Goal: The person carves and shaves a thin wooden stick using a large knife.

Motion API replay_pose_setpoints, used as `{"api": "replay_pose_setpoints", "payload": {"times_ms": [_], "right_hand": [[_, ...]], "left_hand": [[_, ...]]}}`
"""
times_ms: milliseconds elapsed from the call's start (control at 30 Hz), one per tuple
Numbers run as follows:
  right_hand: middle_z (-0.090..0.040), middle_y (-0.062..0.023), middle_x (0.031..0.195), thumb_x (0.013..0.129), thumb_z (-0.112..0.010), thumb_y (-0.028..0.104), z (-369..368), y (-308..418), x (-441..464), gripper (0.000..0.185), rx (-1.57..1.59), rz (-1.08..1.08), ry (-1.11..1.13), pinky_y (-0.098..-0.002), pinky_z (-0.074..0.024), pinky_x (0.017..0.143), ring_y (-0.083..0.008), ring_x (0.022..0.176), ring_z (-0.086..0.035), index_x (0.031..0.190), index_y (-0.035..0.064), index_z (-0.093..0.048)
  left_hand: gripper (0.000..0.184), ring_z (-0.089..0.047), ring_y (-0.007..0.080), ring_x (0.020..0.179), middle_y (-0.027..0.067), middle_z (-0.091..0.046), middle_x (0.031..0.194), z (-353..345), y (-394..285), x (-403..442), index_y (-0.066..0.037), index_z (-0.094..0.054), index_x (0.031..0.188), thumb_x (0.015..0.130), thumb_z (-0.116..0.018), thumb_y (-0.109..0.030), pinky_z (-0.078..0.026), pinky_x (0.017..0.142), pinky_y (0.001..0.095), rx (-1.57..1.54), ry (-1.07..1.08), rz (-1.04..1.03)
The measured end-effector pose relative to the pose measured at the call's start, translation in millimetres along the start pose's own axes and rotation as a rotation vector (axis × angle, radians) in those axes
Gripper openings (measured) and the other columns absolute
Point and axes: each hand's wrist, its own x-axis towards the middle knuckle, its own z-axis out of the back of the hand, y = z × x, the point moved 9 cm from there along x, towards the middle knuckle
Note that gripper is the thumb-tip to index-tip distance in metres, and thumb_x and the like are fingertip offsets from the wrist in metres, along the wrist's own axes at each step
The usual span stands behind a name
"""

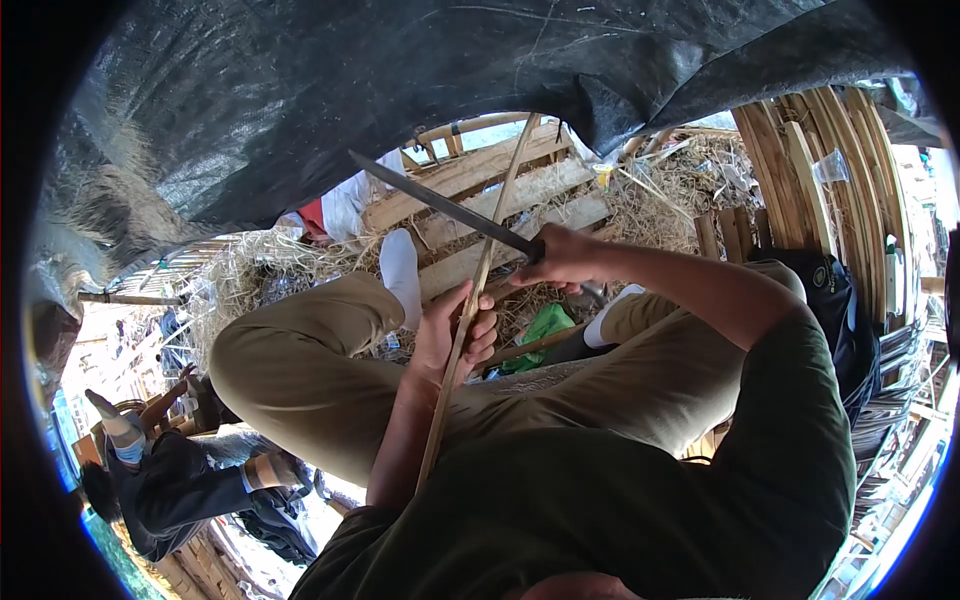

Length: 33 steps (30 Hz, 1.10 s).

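A long thin wooden strip [463, 345] slants up across the middle of the view, its lower end against my torso. My left hand [455, 330] is wrapped round it above my lap. In my right hand [558, 262] is the handle of a long dark blade [440, 203], which points to the upper left. The blade crosses the strip just above my left hand and appears to touch it. The fingers of my right hand are curled closed, and part of the handle is hidden in them.
A dark tarp [330, 80] hangs low across the top. Wooden planks [520, 190] and straw [655, 215] lie ahead, and a green bag [545, 335] is between my legs. Boards [845, 180] and a black bag [825, 290] stand right. Another person [180, 490] works at lower left.
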Motion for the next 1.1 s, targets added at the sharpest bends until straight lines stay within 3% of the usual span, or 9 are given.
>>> {"api": "replay_pose_setpoints", "payload": {"times_ms": [33,167,367,467,600,700,800,967,1100], "right_hand": [[-0.051,-0.0032,0.051,0.084,-0.079,0.018,-6,-1,-4,0.034,0.149,-0.040,-0.011,-0.0299,-0.0393,0.036,-0.0133,0.040,-0.049,0.064,0.0014,-0.057],[-0.054,-0.0076,0.056,0.083,-0.071,0.008,-36,11,-24,0.020,0.280,-0.014,0.019,-0.0308,-0.0382,0.036,-0.0140,0.042,-0.051,0.074,-0.0052,-0.060],[-0.061,-0.0096,0.061,0.079,-0.068,0.007,-52,23,-45,0.017,0.046,0.009,0.020,-0.0309,-0.0461,0.039,-0.0143,0.044,-0.056,0.082,-0.0087,-0.063],[-0.064,-0.0133,0.064,0.078,-0.068,0.008,-49,30,-54,0.020,-0.096,0.037,-0.025,-0.0311,-0.0505,0.043,-0.0155,0.047,-0.061,0.080,-0.0107,-0.061],[-0.066,-0.0203,0.067,0.076,-0.069,0.011,-54,42,-69,0.027,-0.189,0.093,-0.096,-0.0356,-0.0554,0.051,-0.0242,0.056,-0.068,0.082,-0.0142,-0.062],[-0.065,-0.0176,0.063,0.075,-0.073,0.018,-61,49,-62,0.029,-0.585,0.371,-0.282,-0.0414,-0.0555,0.057,-0.0284,0.058,-0.068,0.081,-0.0075,-0.062],[-0.067,-0.0265,0.072,0.078,-0.072,0.036,-66,45,-64,0.050,-0.530,0.208,-0.106,-0.0455,-0.0566,0.066,-0.0387,0.071,-0.070,0.085,-0.0123,-0.063],[-0.069,-0.0255,0.084,0.089,-0.057,0.064,-26,76,-109,0.073,-0.710,0.177,-0.263,-0.0486,-0.0538,0.076,-0.0381,0.082,-0.070,0.093,-0.0089,-0.066],[-0.068,-0.0255,0.099,0.095,-0.042,0.070,54,34,-147,0.080,-1.055,0.154,-0.453,-0.0463,-0.0488,0.095,-0.0374,0.101,-0.066,0.100,-0.0053,-0.068]], "left_hand": [[0.036,-0.050,0.0134,0.057,0.0011,-0.050,0.069,1,0,2,-0.010,-0.054,0.094,0.101,-0.049,-0.045,-0.043,0.054,0.0280,0.018,0.072,-0.006],[0.029,-0.062,0.0202,0.088,0.0056,-0.061,0.091,6,6,9,-0.010,-0.057,0.100,0.097,-0.065,-0.037,-0.050,0.084,0.0382,0.147,-0.084,-0.095],[0.037,-0.063,0.0221,0.096,0.0075,-0.060,0.106,6,16,25,-0.006,-0.057,0.105,0.099,-0.059,-0.042,-0.048,0.100,0.0536,0.149,0.005,-0.147],[0.046,-0.062,0.0254,0.109,0.0101,-0.059,0.111,-1,16,20,-0.003,-0.053,0.115,0.099,-0.055,-0.046,-0.048,0.104,0.0504,0.195,0.152,-0.158],[0.054,-0.064,0.0235,0.103,0.0090,-0.060,0.112,-24,5,2,-0.003,-0.044,0.136,0.101,-0.054,-0.043,-0.050,0.101,0.0517,0.179,0.146,-0.276],[0.053,-0.065,0.0219,0.103,0.0086,-0.061,0.115,-13,5,0,-0.005,-0.039,0.143,0.103,-0.053,-0.037,-0.051,0.098,0.0525,0.187,0.067,-0.313],[0.052,-0.064,0.0222,0.105,0.0090,-0.060,0.116,0,8,5,-0.006,-0.032,0.148,0.105,-0.050,-0.028,-0.054,0.093,0.0518,0.240,0.061,-0.328],[0.068,-0.063,0.0265,0.108,0.0116,-0.056,0.121,-2,12,3,-0.009,-0.005,0.158,0.105,-0.046,-0.020,-0.061,0.086,0.0476,0.229,0.091,-0.267],[0.074,-0.063,0.0241,0.110,0.0115,-0.057,0.124,-6,10,-8,-0.008,-0.005,0.158,0.103,-0.052,-0.023,-0.062,0.084,0.0437,0.348,0.028,-0.328]]}}
